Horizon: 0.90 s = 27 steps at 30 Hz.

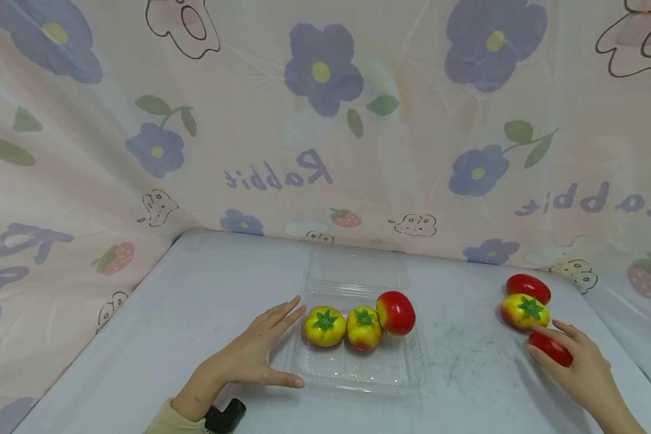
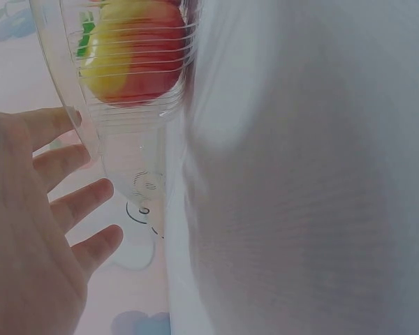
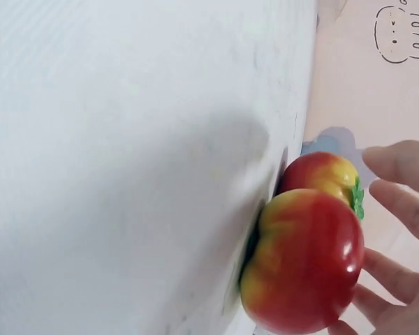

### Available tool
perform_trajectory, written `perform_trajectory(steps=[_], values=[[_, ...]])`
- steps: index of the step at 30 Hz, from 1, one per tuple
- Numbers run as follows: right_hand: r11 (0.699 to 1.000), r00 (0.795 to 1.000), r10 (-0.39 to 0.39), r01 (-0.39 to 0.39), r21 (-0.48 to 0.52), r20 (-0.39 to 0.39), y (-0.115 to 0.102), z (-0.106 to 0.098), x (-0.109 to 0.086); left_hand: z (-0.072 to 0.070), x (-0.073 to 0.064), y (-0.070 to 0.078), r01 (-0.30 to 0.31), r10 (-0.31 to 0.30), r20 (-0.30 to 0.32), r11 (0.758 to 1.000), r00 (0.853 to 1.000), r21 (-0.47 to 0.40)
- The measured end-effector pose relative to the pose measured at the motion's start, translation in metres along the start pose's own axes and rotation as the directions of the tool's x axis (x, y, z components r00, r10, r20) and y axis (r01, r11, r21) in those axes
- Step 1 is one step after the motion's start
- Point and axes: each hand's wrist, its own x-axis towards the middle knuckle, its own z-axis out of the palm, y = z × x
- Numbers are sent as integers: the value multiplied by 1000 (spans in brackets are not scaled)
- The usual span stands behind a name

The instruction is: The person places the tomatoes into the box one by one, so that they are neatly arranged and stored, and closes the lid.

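Observation:
A clear plastic clamshell box lies with its lid folded back, holding two yellow toy tomatoes with green star-shaped tops and a red toy tomato. Beside its left edge is my left hand, fingers and thumb spread; in the left wrist view the fingertips come right up to the box's clear wall. At the right, my right hand hovers around the nearest red toy tomato. Its fingers look loosely spread along the tomato's upper side in the right wrist view, not wrapped round it.
Just beyond my right hand sit a yellow-red toy tomato and another red one. A white-covered table bears everything. Behind and at the sides hangs a printed curtain. A black device is on my left wrist.

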Motion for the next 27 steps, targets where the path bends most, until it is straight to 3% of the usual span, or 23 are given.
perform_trajectory(steps=[19,27], values=[[996,993,84,-83,-17,79,11,-2,1,-1,-2,0,-3,3,-8,1000,1000,-1],[997,995,77,-75,-32,62,19,3,-1,0,-2,-1,-23,23,-5,1000,1000,-7]])
